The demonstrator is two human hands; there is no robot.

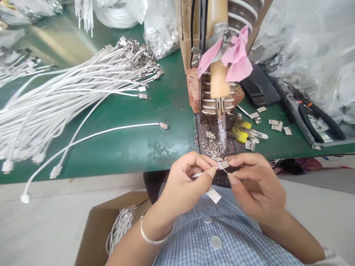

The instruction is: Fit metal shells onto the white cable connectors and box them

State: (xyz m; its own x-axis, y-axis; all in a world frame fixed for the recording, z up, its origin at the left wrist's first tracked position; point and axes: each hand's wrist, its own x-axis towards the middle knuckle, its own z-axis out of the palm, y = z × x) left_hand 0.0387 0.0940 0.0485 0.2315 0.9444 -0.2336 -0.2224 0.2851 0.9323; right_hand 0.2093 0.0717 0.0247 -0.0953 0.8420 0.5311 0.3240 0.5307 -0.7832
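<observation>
My left hand (185, 177) pinches a thin white cable (198, 174) near its end, fingers closed round it. My right hand (253, 181) pinches the small metal connector shell (222, 164) on that cable's tip, with a fine wire showing below it. Both hands meet just under the tip of a fixed soldering iron (221, 122), which points down from a wooden handle wrapped with pink ribbon (235, 55). A small white tag (214, 194) lies on my checked shirt below the hands.
A large bundle of white cables (69, 92) with metal ends covers the green table (155, 147) at left; one cable (111, 130) lies apart. Loose metal shells (276, 125), a yellow sponge (240, 131), pliers (316, 114) and plastic bags sit right. A cardboard box (111, 225) holds cables.
</observation>
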